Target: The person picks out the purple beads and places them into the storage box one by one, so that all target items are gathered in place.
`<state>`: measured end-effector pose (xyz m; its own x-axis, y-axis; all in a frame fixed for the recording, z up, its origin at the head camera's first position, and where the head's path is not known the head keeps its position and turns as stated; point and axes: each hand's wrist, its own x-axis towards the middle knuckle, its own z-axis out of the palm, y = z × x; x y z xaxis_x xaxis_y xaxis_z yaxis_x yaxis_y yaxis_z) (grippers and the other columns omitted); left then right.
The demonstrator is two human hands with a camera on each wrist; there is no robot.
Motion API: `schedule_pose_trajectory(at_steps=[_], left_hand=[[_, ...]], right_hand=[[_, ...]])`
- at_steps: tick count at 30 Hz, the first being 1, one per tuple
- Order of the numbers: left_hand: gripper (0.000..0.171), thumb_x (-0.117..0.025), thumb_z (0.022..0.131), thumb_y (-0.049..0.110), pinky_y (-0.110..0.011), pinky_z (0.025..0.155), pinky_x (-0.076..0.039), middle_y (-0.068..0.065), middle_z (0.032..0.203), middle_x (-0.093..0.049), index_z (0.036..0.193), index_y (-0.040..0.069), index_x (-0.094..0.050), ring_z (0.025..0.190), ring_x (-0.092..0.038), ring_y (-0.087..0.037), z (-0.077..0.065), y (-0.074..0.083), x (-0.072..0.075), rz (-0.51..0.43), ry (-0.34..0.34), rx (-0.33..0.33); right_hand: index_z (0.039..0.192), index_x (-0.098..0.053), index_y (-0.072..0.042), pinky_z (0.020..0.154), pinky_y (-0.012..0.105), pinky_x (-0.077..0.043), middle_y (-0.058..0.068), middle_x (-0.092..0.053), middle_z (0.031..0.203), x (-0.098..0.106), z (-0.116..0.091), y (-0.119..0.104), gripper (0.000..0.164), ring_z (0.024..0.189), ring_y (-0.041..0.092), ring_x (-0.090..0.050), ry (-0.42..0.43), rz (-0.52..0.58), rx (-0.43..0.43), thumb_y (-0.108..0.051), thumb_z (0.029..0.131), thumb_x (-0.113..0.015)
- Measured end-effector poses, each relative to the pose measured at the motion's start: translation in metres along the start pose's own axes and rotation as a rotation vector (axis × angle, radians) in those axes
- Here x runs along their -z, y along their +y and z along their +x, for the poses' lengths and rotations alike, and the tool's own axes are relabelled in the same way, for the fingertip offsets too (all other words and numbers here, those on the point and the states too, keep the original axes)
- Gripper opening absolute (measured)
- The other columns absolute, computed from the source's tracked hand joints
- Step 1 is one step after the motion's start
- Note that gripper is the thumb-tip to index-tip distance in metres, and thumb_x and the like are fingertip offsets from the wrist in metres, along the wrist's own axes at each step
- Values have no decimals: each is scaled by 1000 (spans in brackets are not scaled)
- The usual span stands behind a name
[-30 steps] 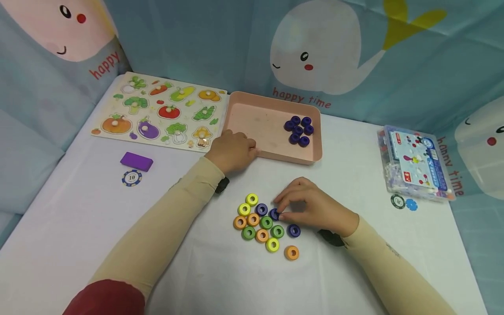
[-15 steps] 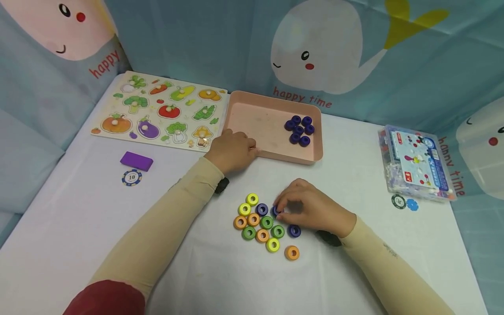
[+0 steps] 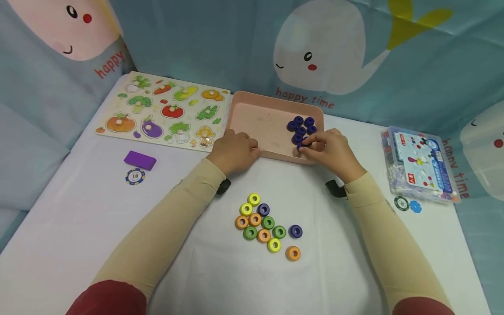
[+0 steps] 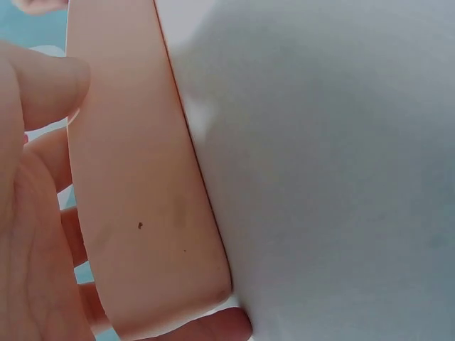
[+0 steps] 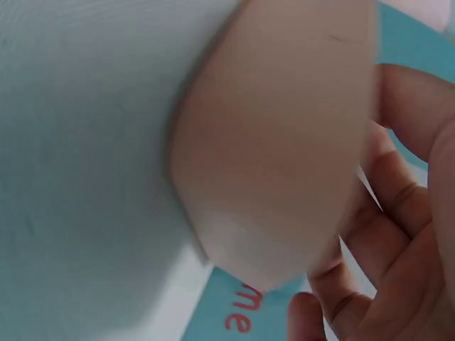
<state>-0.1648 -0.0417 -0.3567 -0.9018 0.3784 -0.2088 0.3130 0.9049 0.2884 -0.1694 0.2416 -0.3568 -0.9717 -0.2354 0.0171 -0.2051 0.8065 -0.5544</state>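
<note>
My left hand [image 3: 235, 153] grips the front left of a shallow pink tray [image 3: 261, 124]; the left wrist view shows the thumb [image 4: 53, 85] at the rim and the fingers around the wall. Inside the tray's right side sit several dark blue ring beads [image 3: 301, 131]. There, my right hand [image 3: 334, 154] reaches over the front rim and pinches a dark blue ring bead [image 3: 300, 147] between thumb and fingertips, low beside the others. In the right wrist view the tray wall [image 5: 277, 128] hides that bead. A loose group of yellow, orange, green [image 3: 268, 222] and blue ring beads [image 3: 295, 231] lies on the table.
Left of the tray is a vegetable puzzle board [image 3: 165, 111], with a purple block [image 3: 140, 160] and a poker chip [image 3: 135, 176] before it. At right stand a clear plastic box [image 3: 423, 164], a dark chip [image 3: 401, 203] and a blue flower piece [image 3: 415, 206]. Printed curtains [image 3: 204, 43] enclose the table.
The right hand has picked a blue ring bead from the table group and carried it up and right into the tray. The left hand has stayed at the tray.
</note>
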Motion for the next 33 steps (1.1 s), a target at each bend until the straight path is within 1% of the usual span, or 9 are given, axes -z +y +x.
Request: schedule_pose_trajectory(at_steps=[3,6,16,21,23,26,29,31,33], left_hand=[[45,-43,104,50,-51,88,-53,-4,140,-59,135,25,-63,115,-51,-31,-1,-1,0,2,9,-1],[45,-43,104,50,-50,87,-53,-4,140,-59,135,25,-64,113,-51,-30,-2,0,0,7,16,-4],[45,-44,103,50,-50,87,-53,-3,141,-59,134,25,-64,114,-51,-30,-1,-2,-2,3,21,3],[45,-43,103,51,-51,87,-53,-4,141,-58,134,25,-64,114,-51,-31,-1,0,-3,3,23,-9],[45,-43,103,51,-50,87,-54,-4,141,-59,133,26,-65,113,-51,-30,-1,-1,-4,5,28,-10],[44,-43,104,52,-50,86,-54,-3,139,-60,131,26,-65,112,-51,-29,-2,-2,-4,12,36,-4],[44,-42,104,52,-50,86,-53,-3,139,-60,130,26,-66,112,-51,-29,-3,-3,-4,12,40,-2],[45,-42,104,52,-51,87,-53,-4,140,-59,130,25,-66,113,-51,-30,-3,-3,-4,8,41,-7],[45,-41,104,52,-51,87,-53,-4,140,-59,131,25,-65,115,-51,-30,-2,-3,-4,6,39,-9]], right_hand=[[95,-75,-23,87,47,-26,5,-62,77,-10,7,3,19,91,24,-43,10,-32,8,-39,86,-80],[92,-75,-22,86,50,-23,4,-64,73,-14,11,3,17,89,23,-43,27,-77,10,-37,85,-80],[98,-75,-18,92,54,-23,4,-73,95,-18,24,-1,24,99,29,-49,20,-104,-43,-40,88,-77],[98,-74,-16,90,54,-23,6,-69,99,-15,8,-12,25,95,29,-49,111,-78,-37,-39,88,-77],[97,-73,-17,91,52,-26,4,-69,100,-14,-5,-22,22,96,27,-51,108,-46,-5,-38,88,-77],[97,-73,-18,95,48,-37,0,-69,104,-16,-26,-38,18,99,23,-56,-21,45,121,-33,88,-78],[98,-73,-21,96,43,-47,-3,-69,111,-23,-46,-52,15,107,16,-59,-250,136,289,-29,88,-79],[99,-74,-24,99,40,-46,-7,-68,116,-29,-57,-58,11,111,12,-56,-385,161,375,-27,89,-78],[99,-76,-29,101,37,-44,-10,-67,120,-35,-65,-62,10,115,8,-53,-469,148,426,-25,90,-77]])
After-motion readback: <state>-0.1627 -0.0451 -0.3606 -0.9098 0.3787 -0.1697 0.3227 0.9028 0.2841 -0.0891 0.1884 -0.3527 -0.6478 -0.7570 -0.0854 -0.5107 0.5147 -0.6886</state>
